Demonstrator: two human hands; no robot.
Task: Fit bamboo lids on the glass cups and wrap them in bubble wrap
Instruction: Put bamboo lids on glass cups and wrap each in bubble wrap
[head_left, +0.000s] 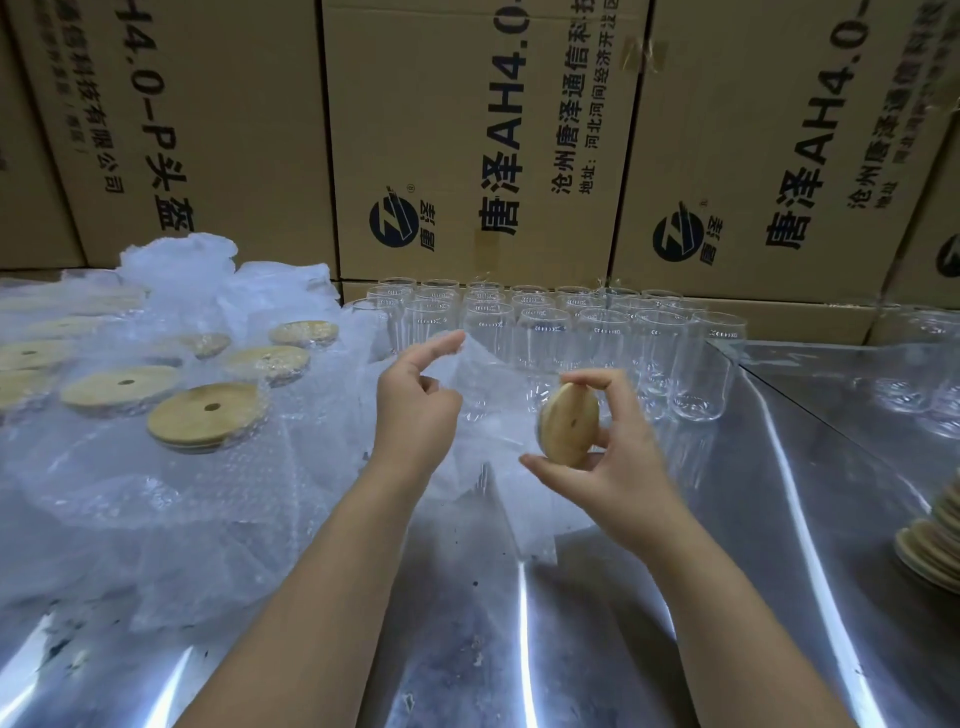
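Landmark: the block of bare glass cups (550, 332), standing in rows at the back of the steel table (467, 623).
Right hand: our right hand (613, 467) is in front of the cups and pinches one bamboo lid (569, 423) between thumb and fingertips, tilted on edge, clear of every rim.
Left hand: our left hand (415, 400) is front-left of the cups, apart from the right. Its index finger is stretched out, the others are curled, and it lifts the edge of a loose sheet (493, 374) of wrap.
Done: left of the cups, a batch of lidded cups (208, 415) lies bedded in bubble wrap (156, 499). We judge those finished or nearly so.
Left: every cup in the block is open-topped, so most of the work lies ahead. More bare glasses (924, 374) stand to its right.
Step in hand: we judge the lid is on its way to a front-row cup, with the sheet held ready for wrapping.
Supplies: a lid stack (935, 545) sits front-right of the cups, at the frame's edge.
Edges: cardboard boxes (467, 130) wall in the cups from behind. A seam runs across the table just right of the cups.
Open room: bare steel in front of the cups, under our forearms, gives space to set down and roll a cup. The left side is taken up by wrap.
Risk: the cups stand packed close, so lifting one may knock its neighbours.
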